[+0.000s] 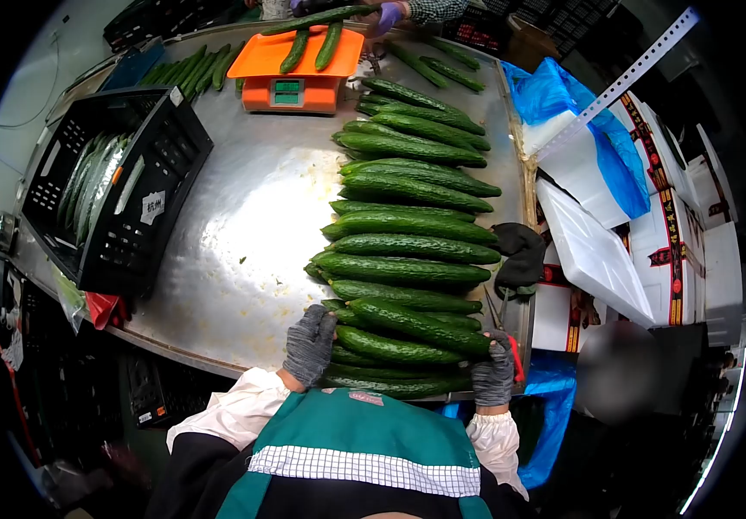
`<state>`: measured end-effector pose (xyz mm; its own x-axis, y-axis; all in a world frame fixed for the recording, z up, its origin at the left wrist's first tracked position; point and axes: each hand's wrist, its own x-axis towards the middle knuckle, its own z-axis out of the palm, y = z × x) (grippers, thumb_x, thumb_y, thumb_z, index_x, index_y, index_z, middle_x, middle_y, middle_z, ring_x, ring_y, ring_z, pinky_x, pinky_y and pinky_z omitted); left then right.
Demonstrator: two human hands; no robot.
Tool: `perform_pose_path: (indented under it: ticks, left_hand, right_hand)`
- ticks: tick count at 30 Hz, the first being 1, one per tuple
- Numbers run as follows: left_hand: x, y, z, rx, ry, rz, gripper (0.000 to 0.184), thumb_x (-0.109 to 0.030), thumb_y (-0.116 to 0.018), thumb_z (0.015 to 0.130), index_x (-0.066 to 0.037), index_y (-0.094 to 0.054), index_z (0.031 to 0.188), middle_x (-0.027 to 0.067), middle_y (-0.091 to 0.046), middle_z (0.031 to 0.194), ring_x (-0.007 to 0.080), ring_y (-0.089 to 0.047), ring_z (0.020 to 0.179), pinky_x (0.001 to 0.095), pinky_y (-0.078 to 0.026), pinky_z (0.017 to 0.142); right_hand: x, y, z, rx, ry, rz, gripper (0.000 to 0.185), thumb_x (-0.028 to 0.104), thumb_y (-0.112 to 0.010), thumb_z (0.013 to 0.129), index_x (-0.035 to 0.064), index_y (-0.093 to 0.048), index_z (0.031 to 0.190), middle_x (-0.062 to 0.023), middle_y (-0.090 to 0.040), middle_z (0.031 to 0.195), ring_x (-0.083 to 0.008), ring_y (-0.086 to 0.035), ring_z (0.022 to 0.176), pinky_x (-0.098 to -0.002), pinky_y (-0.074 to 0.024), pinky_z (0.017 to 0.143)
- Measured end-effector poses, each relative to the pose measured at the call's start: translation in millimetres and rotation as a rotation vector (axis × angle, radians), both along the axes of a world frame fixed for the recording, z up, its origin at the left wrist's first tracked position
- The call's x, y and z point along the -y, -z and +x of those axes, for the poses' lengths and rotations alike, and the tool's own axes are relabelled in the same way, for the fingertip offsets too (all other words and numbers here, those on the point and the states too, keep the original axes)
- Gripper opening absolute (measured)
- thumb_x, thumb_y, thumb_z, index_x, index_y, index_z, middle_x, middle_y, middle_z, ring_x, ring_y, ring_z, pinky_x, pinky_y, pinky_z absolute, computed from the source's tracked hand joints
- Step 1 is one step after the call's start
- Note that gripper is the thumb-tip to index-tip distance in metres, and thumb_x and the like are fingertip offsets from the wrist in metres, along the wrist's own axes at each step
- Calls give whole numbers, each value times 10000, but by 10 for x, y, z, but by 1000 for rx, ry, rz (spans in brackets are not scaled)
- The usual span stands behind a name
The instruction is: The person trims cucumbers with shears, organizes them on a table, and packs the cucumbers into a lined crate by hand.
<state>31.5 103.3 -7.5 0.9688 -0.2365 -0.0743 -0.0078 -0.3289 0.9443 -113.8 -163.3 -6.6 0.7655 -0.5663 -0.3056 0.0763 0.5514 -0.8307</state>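
Green cucumbers lie side by side in a long column on the metal table, crosswise in front of me. My left hand, in a grey knit glove, has its fingers curled against the left ends of the nearest cucumbers. At the other side my right hand, gloved the same way, closes round the right tip of an upper cucumber, which lies slightly slanted over its neighbours. The left hand partly hides the ends it touches. Beside the right hand are scissors with red handles.
An orange scale carries cucumbers at the far side, where another person's purple-gloved hand holds one. A black crate with wrapped cucumbers stands left. Dark cloth, a foam lid and white boxes are right.
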Motion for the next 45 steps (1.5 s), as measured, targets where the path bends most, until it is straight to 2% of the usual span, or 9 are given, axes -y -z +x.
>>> perform_pose_path:
  ticks: [7,9,10,24,36,39,42,43,45]
  left_hand:
    - [-82,-188,22,97,11,-24,114,-134,-519,850,-37,-520,790,148,-489,545,283,-517,481,349,-391,458]
    - [-81,-309,130,269,53,48,177,-176,-472,890,-28,-509,799,53,-489,547,124,-472,481,262,-392,460]
    - [-12,-473,222,287,25,7,129,-129,-514,855,-35,-509,766,148,-466,535,254,-483,431,341,-368,415]
    - [693,-11,1918,172,41,28,183,-202,-500,852,-24,-532,830,203,-549,679,352,-553,644,386,-429,589]
    - [790,-66,1964,30,40,-15,188,-200,-480,874,-32,-513,796,41,-484,532,142,-509,415,257,-394,388]
    - [724,-210,1907,-173,-14,-290,179,-211,-468,881,-53,-508,803,31,-491,550,155,-533,431,235,-380,360]
    - [627,-397,1789,-494,133,-640,185,-231,-475,876,-54,-520,847,47,-553,631,208,-604,575,248,-427,414]
    - [611,-422,1756,-604,179,-773,190,-231,-475,876,-49,-530,867,56,-578,664,230,-624,634,259,-455,453]
    - [591,-400,1733,-783,433,-994,233,-222,-466,878,-13,-538,951,128,-625,871,326,-612,850,324,-521,605]
  right_hand:
    - [-11,-93,24,103,54,-9,205,162,-622,762,68,-554,932,-55,-563,902,-206,-565,834,-375,-521,621]
    - [29,-338,120,7,-15,176,237,200,-618,773,71,-535,954,-58,-558,914,-208,-564,831,-365,-520,620]
    - [44,-475,270,-37,-45,66,278,258,-604,788,83,-514,984,-56,-558,903,-211,-565,821,-361,-520,598]
    - [837,-448,2065,-229,-51,210,251,249,-588,787,180,-525,1020,-40,-490,1103,-270,-413,1041,-513,-399,728]
    - [1198,-308,2354,-351,-186,252,439,120,-577,806,126,-412,1212,-80,-430,1214,-249,-393,1073,-384,-433,845]
    - [1338,-106,2400,-402,-448,-172,445,166,-521,846,122,-369,1263,-76,-446,1226,-235,-339,1154,-349,-345,949]
    - [1161,-441,2177,-561,-726,-1134,514,164,-534,844,96,-307,1300,-153,-376,1273,-272,-398,1131,-379,-390,931]
    - [1224,-376,2193,-478,-670,-651,784,234,-732,675,76,-283,1299,-122,-384,1272,-282,-429,1112,-368,-431,873]
    - [1052,-768,2234,-583,-142,220,693,166,-683,732,76,-295,1299,-174,-368,1280,-366,-472,1053,-428,-420,858]
